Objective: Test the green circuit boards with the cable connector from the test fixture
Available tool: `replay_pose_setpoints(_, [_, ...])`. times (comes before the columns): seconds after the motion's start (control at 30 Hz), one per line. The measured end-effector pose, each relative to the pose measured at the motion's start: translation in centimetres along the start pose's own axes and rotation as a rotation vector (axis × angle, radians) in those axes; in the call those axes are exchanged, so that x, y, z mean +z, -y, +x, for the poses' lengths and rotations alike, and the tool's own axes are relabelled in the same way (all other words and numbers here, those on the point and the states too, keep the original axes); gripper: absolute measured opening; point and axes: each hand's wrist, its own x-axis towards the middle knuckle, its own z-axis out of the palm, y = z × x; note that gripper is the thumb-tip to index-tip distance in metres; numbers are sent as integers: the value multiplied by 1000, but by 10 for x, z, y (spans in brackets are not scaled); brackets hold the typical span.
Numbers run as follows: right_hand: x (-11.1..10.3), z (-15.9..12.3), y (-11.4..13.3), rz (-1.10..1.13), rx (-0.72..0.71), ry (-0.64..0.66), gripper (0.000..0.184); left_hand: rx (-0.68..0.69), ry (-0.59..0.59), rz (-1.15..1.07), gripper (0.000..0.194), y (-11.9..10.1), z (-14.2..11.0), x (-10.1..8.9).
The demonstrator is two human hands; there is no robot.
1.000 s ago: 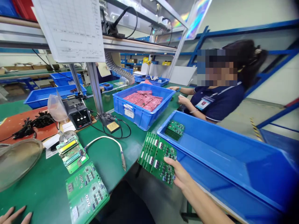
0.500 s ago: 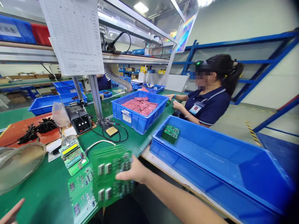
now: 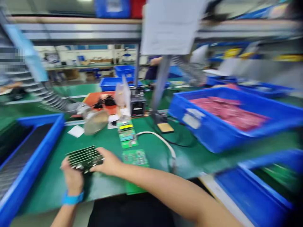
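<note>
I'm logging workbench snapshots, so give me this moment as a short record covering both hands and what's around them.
Left hand: holds one end of a stack of circuit boards; blue band at wrist
Right hand: holds the stack's other end
Partly under right forearm: green boards on the green tabletop
Beyond those: board with yellow display
Far left: blue tray
Right: blue bin, pink packages inside
Image: blurred

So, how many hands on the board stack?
2: left hand at the left end of the board stack, right hand at its right end. No other hand shows there.
</note>
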Motion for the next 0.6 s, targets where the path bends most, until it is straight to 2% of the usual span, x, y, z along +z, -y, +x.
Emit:
replay_pose_setpoints(0.07, [-6, 8, -9, -18, -27, 77, 71, -40, -172, -32, 44, 14, 2, -16])
replay_pose_setpoints(0.13, [-10, 16, -20, -39, -43, 116, 78, -53, -214, -85, 54, 23, 4, -17])
replay_pose_setpoints(0.2, [-14, 17, -26, -60, -67, 109, 74, -65, -202, -143, 62, 27, 7, -12])
replay_pose_setpoints(0.23, [-17, 14, -27, -99, -101, 37, 65, -74, -188, -172, 63, 28, 7, -10])
replay_pose_setpoints(0.33, [-21, 0, -26, -181, -263, -83, 28, -106, -135, -253, 60, 25, 8, -11])
replay_pose_setpoints(0.4, [-22, -9, -24, -195, -336, -74, 6, -122, -97, -296, 59, 23, 8, -15])
replay_pose_setpoints(0.6, [-26, -22, -19, -273, -358, 10, 7, -186, 15, -392, 52, 22, 16, -20])
